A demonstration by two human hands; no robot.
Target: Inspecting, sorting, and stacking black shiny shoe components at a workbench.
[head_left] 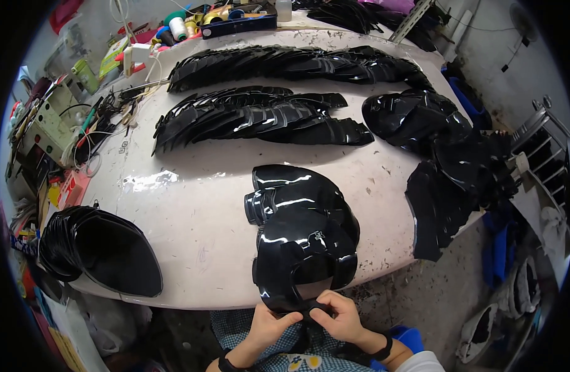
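Hands at glossy black piece, its near edge partly hidden

A fisheye camera, the left one of a pair, sits on the worker's head and, as I see it, looks down and forward across the pale table. The left hand and right hand come in near six o'clock, close below the lens. The tabletop runs away toward twelve, its far edge well off. At two o'clock the wall leans, and a dark round rim closes the wide view at three and nine.
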